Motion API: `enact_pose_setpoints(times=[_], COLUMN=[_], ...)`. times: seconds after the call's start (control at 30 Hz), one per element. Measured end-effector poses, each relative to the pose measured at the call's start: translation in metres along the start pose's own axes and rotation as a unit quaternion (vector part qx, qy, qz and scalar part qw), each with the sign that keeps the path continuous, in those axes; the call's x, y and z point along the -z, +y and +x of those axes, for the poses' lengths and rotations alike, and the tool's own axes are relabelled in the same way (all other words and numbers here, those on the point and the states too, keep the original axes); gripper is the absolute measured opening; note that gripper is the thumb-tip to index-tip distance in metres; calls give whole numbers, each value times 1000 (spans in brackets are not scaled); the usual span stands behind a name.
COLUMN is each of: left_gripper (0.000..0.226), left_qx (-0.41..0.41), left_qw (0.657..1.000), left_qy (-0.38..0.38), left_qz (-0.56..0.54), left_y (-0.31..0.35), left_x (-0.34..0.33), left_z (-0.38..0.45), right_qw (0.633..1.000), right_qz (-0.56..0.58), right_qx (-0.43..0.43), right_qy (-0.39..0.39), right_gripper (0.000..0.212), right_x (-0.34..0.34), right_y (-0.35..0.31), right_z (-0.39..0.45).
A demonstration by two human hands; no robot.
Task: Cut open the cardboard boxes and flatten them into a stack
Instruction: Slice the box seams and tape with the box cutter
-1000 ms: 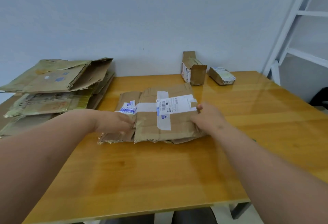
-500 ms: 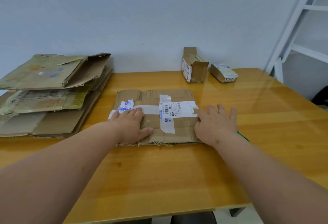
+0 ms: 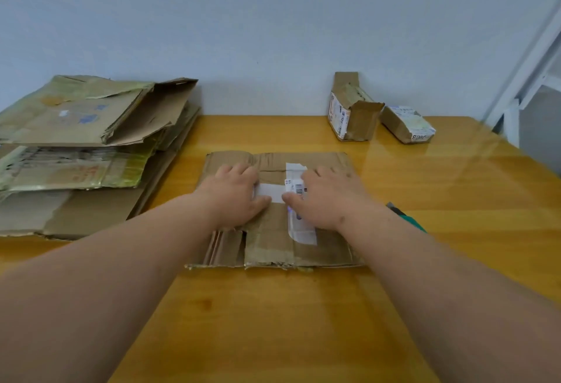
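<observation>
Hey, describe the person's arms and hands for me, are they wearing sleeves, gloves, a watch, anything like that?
Nothing is worn. Both forearms are bare as far as the frame shows, with no sleeves in view. The left hand and right hand have no gloves, and no watch, bracelet or ring is visible on the wrists or fingers.

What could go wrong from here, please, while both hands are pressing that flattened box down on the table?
The green-handled tool lies partly hidden right beside the right forearm; if it is the cutter, a sideways slide could catch it. The flattened box may spring up once the left hand and right hand lift. The stack already sits uneven with flaps lifted, so another piece might slide off.
</observation>
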State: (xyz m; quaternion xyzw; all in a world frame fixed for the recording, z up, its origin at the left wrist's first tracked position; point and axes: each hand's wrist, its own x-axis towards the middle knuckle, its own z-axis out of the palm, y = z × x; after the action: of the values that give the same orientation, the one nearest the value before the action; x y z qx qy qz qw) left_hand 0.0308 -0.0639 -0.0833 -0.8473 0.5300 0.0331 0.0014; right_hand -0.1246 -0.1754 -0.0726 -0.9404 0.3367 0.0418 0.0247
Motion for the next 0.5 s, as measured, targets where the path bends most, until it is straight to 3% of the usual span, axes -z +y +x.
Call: enact_pose_setpoints(times=[0.17,0.2,0.3,0.5], left_gripper=[90,89,78,82], left_qx=[3,-2,4,19], left_qw=[995,994,997,995], left_qy=[-96,-95,-3,-101], left_qz=[38,46,75,4], left_y=[-2,-3,-7,-13], left_x=[-8,-1,4,-15], left_z=[9,13,22,35], right_qw=[998,998,1000,999], right_qz=[26,17,-20,29], right_qx=[11,11,9,-7], right_qy=[-64,-58,5,-44], right_gripper=[75,77,83,85], right_x=[-21,-14,1,-32], right_y=[2,3,3,13], right_z=[9,15,34,43])
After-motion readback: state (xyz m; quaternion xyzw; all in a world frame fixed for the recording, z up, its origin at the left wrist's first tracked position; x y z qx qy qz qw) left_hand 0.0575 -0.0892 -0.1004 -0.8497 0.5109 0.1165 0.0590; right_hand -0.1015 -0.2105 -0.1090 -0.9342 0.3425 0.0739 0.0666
